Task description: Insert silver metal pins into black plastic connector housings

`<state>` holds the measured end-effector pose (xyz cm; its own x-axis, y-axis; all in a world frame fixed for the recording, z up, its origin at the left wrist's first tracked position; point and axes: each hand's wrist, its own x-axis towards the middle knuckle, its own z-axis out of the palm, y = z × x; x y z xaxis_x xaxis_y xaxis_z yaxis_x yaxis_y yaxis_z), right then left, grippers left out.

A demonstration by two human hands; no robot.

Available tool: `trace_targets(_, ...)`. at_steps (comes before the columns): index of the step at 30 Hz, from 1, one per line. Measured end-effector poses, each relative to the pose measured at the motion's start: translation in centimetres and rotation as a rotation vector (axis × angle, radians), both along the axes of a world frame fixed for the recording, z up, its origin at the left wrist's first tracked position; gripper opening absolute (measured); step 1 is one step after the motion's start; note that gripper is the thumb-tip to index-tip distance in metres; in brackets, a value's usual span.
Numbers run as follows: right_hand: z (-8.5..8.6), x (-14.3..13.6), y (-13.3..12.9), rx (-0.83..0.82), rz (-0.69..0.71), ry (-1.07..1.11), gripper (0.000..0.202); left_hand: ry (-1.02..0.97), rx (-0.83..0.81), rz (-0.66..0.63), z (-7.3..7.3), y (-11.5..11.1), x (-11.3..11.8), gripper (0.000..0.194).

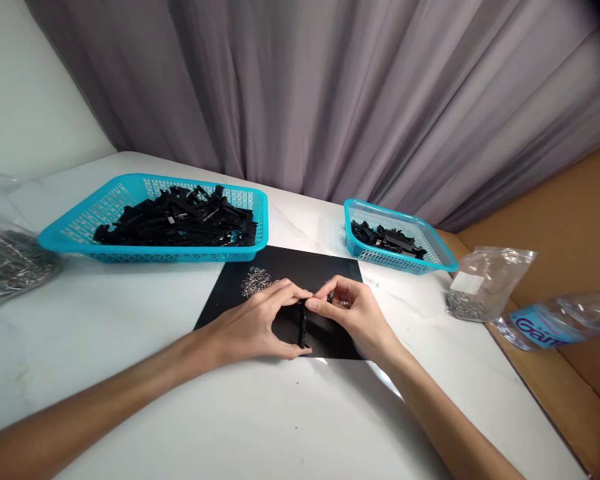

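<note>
My left hand (pixel 260 320) grips a narrow black plastic part (pixel 303 325) by its two ends, thumb at the near end and fingers at the far end. At the part's far end, the thumb and forefinger of my right hand (pixel 355 310) are pinched together. Whatever lies between those fingertips is too small to make out. Beneath both hands lies a black mat (pixel 230 300). A pile of small shiny metal pieces (pixel 256 281) rests on it beyond my left hand. More small metal pieces show partly behind my right hand.
A large blue basket (pixel 155 253) of black plastic parts stands back left, and a smaller blue basket (pixel 400 264) with similar parts back right. Clear bags of metal pieces lie at far left (pixel 15 260) and right (pixel 473 303). A plastic bottle (pixel 550 323) lies beside the right bag.
</note>
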<state>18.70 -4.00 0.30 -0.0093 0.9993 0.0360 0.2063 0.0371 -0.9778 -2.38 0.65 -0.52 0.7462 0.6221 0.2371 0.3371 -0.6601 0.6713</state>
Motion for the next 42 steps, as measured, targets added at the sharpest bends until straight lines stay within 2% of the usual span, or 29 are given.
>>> trace_targets(3,1.0,0.5,-0.5,0.175,-0.042,-0.180,0.038,0.012,-0.079,0.002,0.6,0.0,-0.1,0.062)
trace_targets(6,1.3,1.3,-0.9,0.319,-0.135,-0.274,0.058,0.051,-0.161,0.005,0.9,0.0,-0.3,0.068)
trace_targets(8,1.1,1.6,-1.1,0.284,-0.158,-0.252,0.068,0.059,-0.175,0.012,1.0,0.0,-0.4,0.069)
trace_targets(10,0.7,1.7,-1.1,0.191,-0.113,-0.171,0.066,0.062,-0.167,0.022,1.0,0.0,-0.4,0.069)
trace_targets(12,0.6,1.5,-1.1,0.130,-0.045,-0.081,0.050,0.064,-0.155,0.026,1.1,0.0,-0.3,0.068)
trace_targets(16,0.6,1.0,-1.0,0.158,0.004,-0.007,0.028,0.051,-0.149,0.017,1.2,0.0,-0.2,0.064)
trace_targets(20,0.6,0.8,-0.9,0.189,-0.018,-0.043,0.025,0.054,-0.134,0.022,1.1,0.0,-0.2,0.063)
trace_targets(25,0.6,0.8,-1.0,0.195,0.022,-0.161,0.026,0.039,-0.120,0.013,0.9,0.0,-0.2,0.061)
trace_targets(34,0.1,0.3,-1.1,0.319,0.082,-0.311,0.024,0.047,-0.096,0.015,0.6,-0.1,-0.1,0.055)
trace_targets(38,0.0,0.0,-1.1,0.281,0.077,-0.309,0.027,0.057,-0.094,0.007,0.7,-0.1,-0.1,0.053)
trace_targets(42,0.9,1.1,-1.1,0.187,0.071,-0.216,0.022,0.055,-0.095,-0.001,0.9,-0.1,0.0,0.055)
